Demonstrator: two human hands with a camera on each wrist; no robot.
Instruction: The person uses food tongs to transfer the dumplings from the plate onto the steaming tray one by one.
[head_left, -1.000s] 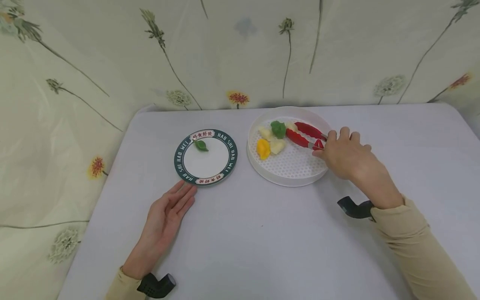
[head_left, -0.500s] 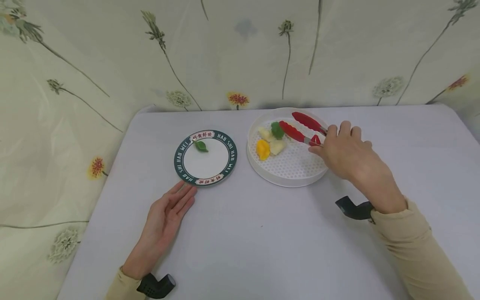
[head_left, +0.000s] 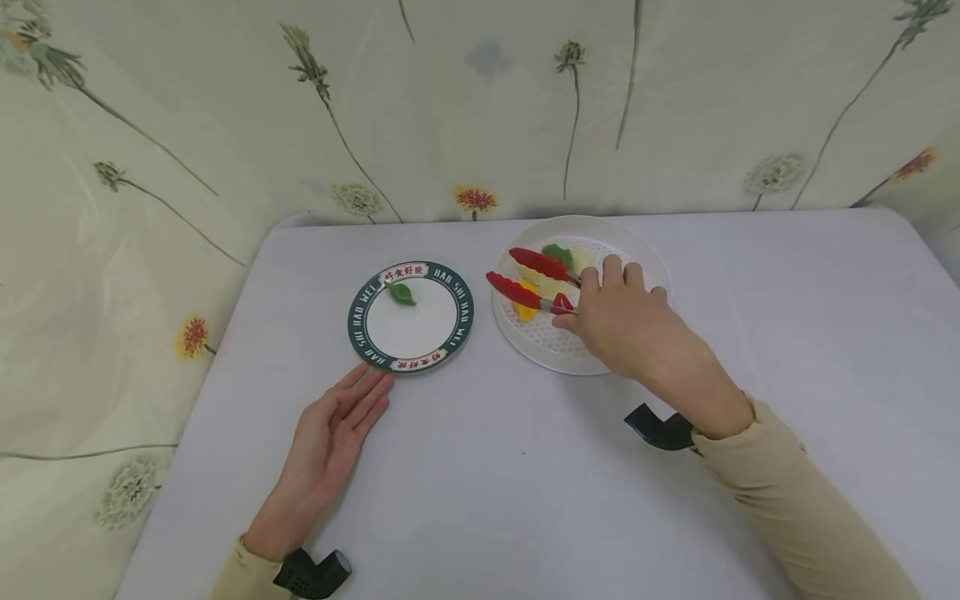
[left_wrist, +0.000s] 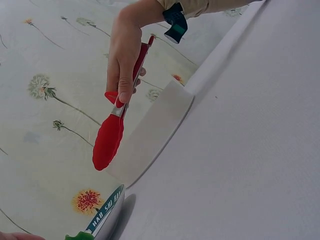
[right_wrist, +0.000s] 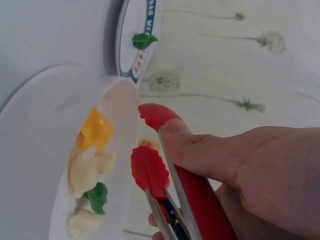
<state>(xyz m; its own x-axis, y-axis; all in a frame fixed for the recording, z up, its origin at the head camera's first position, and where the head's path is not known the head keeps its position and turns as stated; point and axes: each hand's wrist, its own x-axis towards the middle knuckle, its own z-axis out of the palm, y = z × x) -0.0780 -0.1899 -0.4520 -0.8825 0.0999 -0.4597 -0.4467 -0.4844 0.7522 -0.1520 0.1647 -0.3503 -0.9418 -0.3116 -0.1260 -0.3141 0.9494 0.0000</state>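
My right hand [head_left: 630,325] grips red-tipped metal tongs [head_left: 513,291] above the left part of a round white perforated tray [head_left: 551,362]. The two tips of the tongs [right_wrist: 150,170] stand apart, and nothing shows between them. In the tray lie a yellow piece [right_wrist: 97,131], a crumpled green piece [right_wrist: 97,198] and several pale chunks [right_wrist: 84,172]; the tongs partly cover them in the head view. My left hand [head_left: 330,442], fingers straight, has its fingertips at the near rim of a white plate [head_left: 412,329] with a green lettered border. On that plate lies a green leaf [head_left: 401,292].
A white-covered table [head_left: 517,500] carries both dishes near its far edge. Behind it hangs a flower-printed cloth [head_left: 480,108]. The plate stands left of the tray, with a narrow gap between them.
My right hand has lifted the tongs and moved them left, from the tray's right side to above its left rim. The left hand and the plate have stayed put.
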